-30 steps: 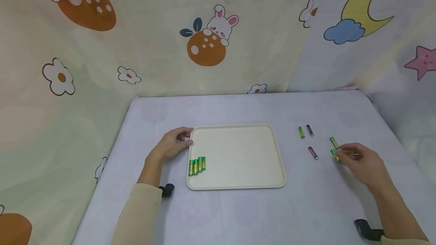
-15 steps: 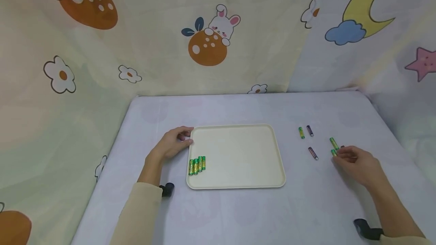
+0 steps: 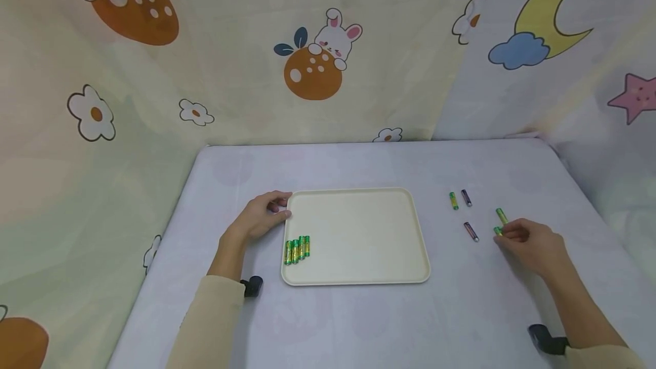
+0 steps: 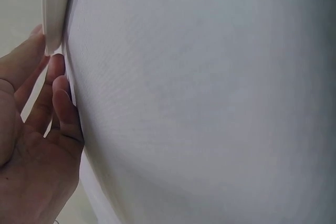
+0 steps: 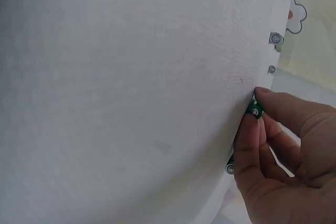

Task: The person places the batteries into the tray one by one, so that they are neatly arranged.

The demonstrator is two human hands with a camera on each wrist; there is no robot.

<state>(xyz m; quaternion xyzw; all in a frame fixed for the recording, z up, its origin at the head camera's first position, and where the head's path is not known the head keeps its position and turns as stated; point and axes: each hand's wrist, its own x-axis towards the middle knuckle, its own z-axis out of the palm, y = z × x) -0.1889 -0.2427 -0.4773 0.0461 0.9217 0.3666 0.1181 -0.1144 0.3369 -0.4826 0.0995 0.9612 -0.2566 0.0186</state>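
A: White table (image 3: 359,323), backdrop's pink star (image 3: 637,99) cropped at frame edge. Fingers?
B: My right hand (image 3: 535,246) pinches a green battery (image 5: 255,110) right of the tray (image 3: 359,232); fingertips cover most of it.
A: Left?
B: My left hand (image 3: 259,215) grips the tray's edge. Another battery (image 5: 230,168) is half hidden, label unreadable.

I classify the site as a curtained tabletop station; I cannot determine the building type. Indicators: a white-covered table (image 3: 369,329) and printed sheeting (image 3: 230,50) enclosing its far, left and right sides. The sheeting carries nursery-style prints: a rabbit (image 3: 333,42) at far centre, a yellow moon (image 3: 539,10) at far right.
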